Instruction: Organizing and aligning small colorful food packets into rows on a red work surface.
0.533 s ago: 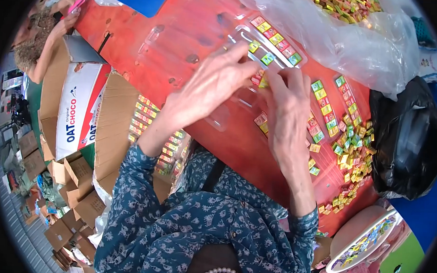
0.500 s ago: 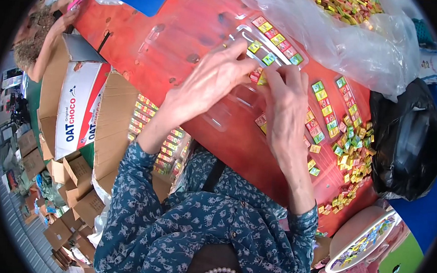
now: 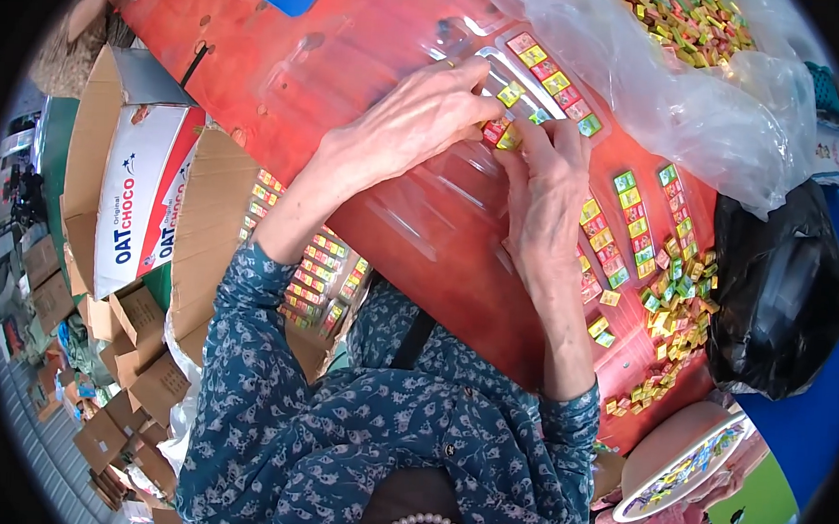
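Note:
My left hand (image 3: 417,120) and my right hand (image 3: 547,188) meet over a clear plastic tray (image 3: 468,51) on the red table (image 3: 458,255). Between the fingertips of both hands are small wrapped candies (image 3: 498,133), red and yellow. The tray's far row (image 3: 554,79) holds several coloured candies side by side. Rows and a loose scatter of the same small candies (image 3: 670,275) lie on the table to the right of my right hand.
A big clear plastic bag of candies (image 3: 695,68) lies at the far right, a black bag (image 3: 779,290) beside it. An open carton of packed candy trays (image 3: 314,275) and other cardboard boxes (image 3: 129,199) stand left. A round tray with candies (image 3: 684,466) sits lower right.
Both hands have come closer together over the tray, and the fingertips now pinch candies between them.

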{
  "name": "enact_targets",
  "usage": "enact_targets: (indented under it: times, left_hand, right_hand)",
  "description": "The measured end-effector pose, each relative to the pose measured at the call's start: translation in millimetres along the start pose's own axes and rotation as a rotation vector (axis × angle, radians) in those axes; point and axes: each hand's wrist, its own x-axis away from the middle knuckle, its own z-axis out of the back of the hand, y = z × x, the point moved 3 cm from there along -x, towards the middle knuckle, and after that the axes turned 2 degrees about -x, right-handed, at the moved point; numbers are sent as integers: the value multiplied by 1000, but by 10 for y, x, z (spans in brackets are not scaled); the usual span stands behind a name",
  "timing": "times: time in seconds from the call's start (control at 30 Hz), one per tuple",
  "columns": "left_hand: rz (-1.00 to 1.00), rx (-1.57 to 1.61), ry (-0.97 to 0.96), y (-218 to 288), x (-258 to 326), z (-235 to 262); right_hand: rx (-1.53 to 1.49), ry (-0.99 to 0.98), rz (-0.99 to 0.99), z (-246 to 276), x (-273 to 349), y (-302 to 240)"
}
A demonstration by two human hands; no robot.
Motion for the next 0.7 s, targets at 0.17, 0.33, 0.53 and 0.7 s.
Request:
enact_targets:
  times: [0.17, 0.33, 0.53, 0.7]
  left_hand:
    - [-4, -13, -98, 37, -10, 61]
    - [43, 46, -29, 77, 7, 110]
    - [69, 87, 24, 60, 74, 142]
    - [-11, 59, 45, 50, 107, 135]
  right_hand:
    - [-35, -56, -78, 69, -4, -17]
    - [-54, -75, -107, 101, 18, -42]
    - [-61, 51, -40, 135, 35, 50]
    - [-103, -4, -80, 137, 26, 92]
